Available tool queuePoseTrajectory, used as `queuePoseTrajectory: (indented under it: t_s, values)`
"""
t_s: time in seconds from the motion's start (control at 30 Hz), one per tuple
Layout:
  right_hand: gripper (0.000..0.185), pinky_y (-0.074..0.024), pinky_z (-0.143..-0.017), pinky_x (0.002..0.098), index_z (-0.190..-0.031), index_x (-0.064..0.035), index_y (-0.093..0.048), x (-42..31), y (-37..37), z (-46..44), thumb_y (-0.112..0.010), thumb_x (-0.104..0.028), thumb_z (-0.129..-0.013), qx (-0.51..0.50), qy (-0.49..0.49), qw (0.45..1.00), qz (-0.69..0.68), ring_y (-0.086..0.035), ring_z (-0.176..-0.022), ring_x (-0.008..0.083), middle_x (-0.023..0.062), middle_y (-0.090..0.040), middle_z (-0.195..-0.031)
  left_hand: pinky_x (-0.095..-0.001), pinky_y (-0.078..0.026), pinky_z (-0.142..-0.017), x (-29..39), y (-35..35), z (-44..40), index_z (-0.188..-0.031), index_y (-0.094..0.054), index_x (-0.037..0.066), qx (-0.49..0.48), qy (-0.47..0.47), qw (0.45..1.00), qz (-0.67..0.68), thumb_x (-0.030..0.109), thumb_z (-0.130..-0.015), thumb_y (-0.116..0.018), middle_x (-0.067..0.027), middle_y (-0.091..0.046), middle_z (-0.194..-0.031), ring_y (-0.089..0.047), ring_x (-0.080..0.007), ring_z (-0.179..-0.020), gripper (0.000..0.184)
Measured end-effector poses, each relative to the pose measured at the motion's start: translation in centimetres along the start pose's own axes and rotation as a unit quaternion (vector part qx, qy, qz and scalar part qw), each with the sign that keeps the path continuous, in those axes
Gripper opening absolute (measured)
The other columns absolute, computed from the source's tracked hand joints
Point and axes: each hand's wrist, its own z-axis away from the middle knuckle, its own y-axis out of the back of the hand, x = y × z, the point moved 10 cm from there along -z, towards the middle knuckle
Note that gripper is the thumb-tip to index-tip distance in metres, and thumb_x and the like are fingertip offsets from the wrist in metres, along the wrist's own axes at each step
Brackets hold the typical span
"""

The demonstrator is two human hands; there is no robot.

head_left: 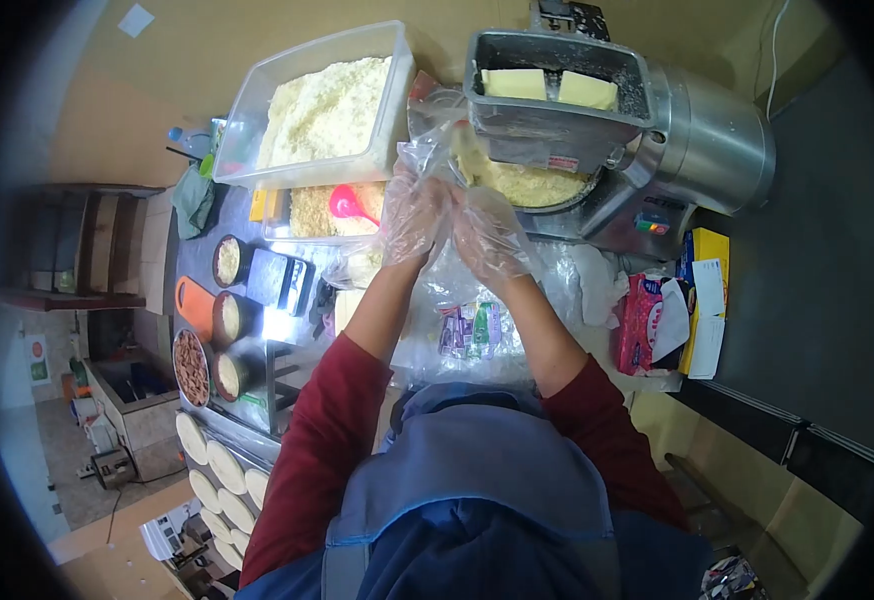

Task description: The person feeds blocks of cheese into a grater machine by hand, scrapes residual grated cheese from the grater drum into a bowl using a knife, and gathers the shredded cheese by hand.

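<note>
**Inspector:** Head view. State of the hands?

**Assistant:** The left hand (pixel 415 212) and right hand (pixel 482 225) are raised and close together, both covered by loose, clear plastic gloves (pixel 498 240). Creases and glare obscure the fingers; I cannot tell whether either hand is clenched on the film or released.

**Inspector:** Location of the plastic?

**Assistant:** Over both hands and down to the wrists. Crumpled clear film (pixel 422 152) rises beyond the left fingers; whether it belongs to a glove is unclear.

**Inspector:** Surroundings?

**Assistant:** Left of the hands, a pink scoop (pixel 347 203) lies over shredded filling, apparently cheese (pixel 315 212). Beyond stands a translucent tub (pixel 397 110) of white gratings. To the right, a steel grating machine (pixel 714 130) carries two pale blocks (pixel 514 84) in its hopper.

**Inspector:** Handling advice?

**Assistant:** In my judgement, thin film calls for light, even tension: draw slack from the wrists, seat each fingertip fully, and avoid nails that could tear it. Loose edges would best hang clear of the scoop and machine.
</note>
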Motion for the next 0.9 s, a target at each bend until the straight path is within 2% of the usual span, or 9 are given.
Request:
queuePoseTrajectory:
  t_s: [0.23, 0.3, 0.4, 0.5, 0.63, 0.7, 0.83, 0.87, 0.9]
  values:
    - [0.051, -0.0356, -0.109, 0.0409, -0.146, -0.0062, -0.04, 2.5, -0.2, -1.3, -0.036, -0.032, -0.102, -0.051, -0.126, 0.978, -0.16, -0.048, -0.129, 0.0363, 0.0197, -0.047, -0.145, -0.0383, -0.047, -0.089, 1.4, 0.1, 1.3, -0.119, -0.061, -0.003, 0.05, -0.106, 0.984, -0.136, 0.01, -0.093, -0.05, -0.0184, -0.066, -0.109, -0.063, -0.0288, -0.099, 0.031]
    - [0.028, -0.0481, -0.082, 0.0437, -0.115, -0.0005, -0.059, -0.6, 4.5, -1.5, -0.049, -0.016, -0.093, 0.216, 0.091, 0.971, -0.043, -0.063, -0.092, 0.0381, 0.0224, -0.066, -0.101, -0.0378, -0.048, -0.089, 0.5, 0.5, 1.1, -0.122, -0.06, -0.003, 0.061, -0.085, 0.985, -0.136, 0.011, -0.093, -0.05, -0.0192, -0.067, -0.111, -0.064, -0.0285, -0.101, 0.033]
    - [0.05, -0.034, -0.111, 0.0406, -0.143, -0.0059, -0.045, 2.0, 2.0, -2.4, -0.038, -0.031, -0.1, -0.005, -0.079, 0.989, -0.124, -0.045, -0.131, 0.0379, 0.0213, -0.046, -0.145, -0.0376, -0.047, -0.09, 0.5, 0.5, 1.0, -0.122, -0.06, -0.002, 0.041, -0.093, 0.991, -0.083, 0.013, -0.093, -0.048, -0.0194, -0.067, -0.112, -0.063, -0.028, -0.104, 0.034]
    - [0.044, -0.0377, -0.108, 0.0415, -0.137, -0.0052, -0.05, -0.5, 3.7, -1.2, -0.044, -0.024, -0.098, 0.123, 0.03, 0.991, -0.035, -0.05, -0.126, 0.0372, 0.0212, -0.052, -0.138, -0.0388, -0.049, -0.086, 1.3, 0.9, 0.9, -0.123, -0.059, 0.002, 0.044, -0.073, 0.991, -0.101, 0.006, -0.091, -0.049, -0.0205, -0.068, -0.107, -0.065, -0.0332, -0.097, 0.034]
    - [0.039, -0.0432, -0.102, 0.0422, -0.131, -0.0052, -0.054, 0.1, 1.1, -1.1, -0.049, -0.019, -0.096, -0.006, -0.013, 0.998, -0.057, -0.056, -0.117, 0.036, 0.0202, -0.059, -0.127, -0.0393, -0.049, -0.085, 2.5, 0.0, 1.4, -0.123, -0.058, 0.002, 0.017, -0.084, 0.99, -0.113, 0.007, -0.091, -0.049, -0.0208, -0.068, -0.104, -0.066, -0.0322, -0.096, 0.034]
    - [0.027, -0.0462, -0.095, 0.0388, -0.111, -0.0016, -0.065, -0.6, 0.2, -1.8, -0.054, -0.01, -0.089, 0.108, 0.133, 0.95, 0.261, -0.062, -0.105, 0.0292, 0.0147, -0.068, -0.105, -0.0361, -0.051, -0.084, 2.0, 0.1, 1.5, -0.124, -0.058, 0.002, 0.017, -0.104, 0.991, -0.084, 0.006, -0.092, -0.049, -0.0177, -0.068, -0.106, -0.067, -0.0277, -0.096, 0.034]
    - [0.025, -0.0459, -0.095, 0.0388, -0.109, -0.0044, -0.068, 1.8, -2.3, -2.8, -0.053, -0.011, -0.09, 0.004, 0.14, 0.863, 0.486, -0.063, -0.104, 0.0255, 0.0117, -0.068, -0.109, -0.0324, -0.053, -0.085, 1.1, -0.1, 2.3, -0.125, -0.057, 0.001, 0.014, 0.016, 0.997, 0.075, 0.004, -0.093, -0.047, -0.0146, -0.066, -0.114, -0.066, -0.0234, -0.1, 0.035]
    - [0.024, -0.0469, -0.093, 0.0379, -0.107, -0.0049, -0.069, 5.0, -1.5, -3.0, -0.053, -0.011, -0.09, 0.036, 0.01, 0.998, 0.056, -0.064, -0.102, 0.0243, 0.0097, -0.068, -0.109, -0.0313, -0.053, -0.086, 0.9, 0.2, 1.8, -0.128, -0.055, 0.001, 0.023, 0.017, 0.992, 0.121, 0.003, -0.093, -0.046, -0.014, -0.065, -0.117, -0.065, -0.0224, -0.103, 0.036]
    - [0.023, -0.0474, -0.092, 0.0374, -0.106, -0.0051, -0.069, 6.2, -1.9, -2.5, -0.053, -0.011, -0.091, 0.029, -0.058, 0.983, -0.171, -0.064, -0.101, 0.0236, 0.0087, -0.068, -0.11, -0.0303, -0.053, -0.087, 0.8, 0.5, 1.6, -0.13, -0.053, 0.001, 0.032, 0.02, 0.985, 0.166, 0.002, -0.093, -0.045, -0.0134, -0.063, -0.121, -0.065, -0.0214, -0.105, 0.038]
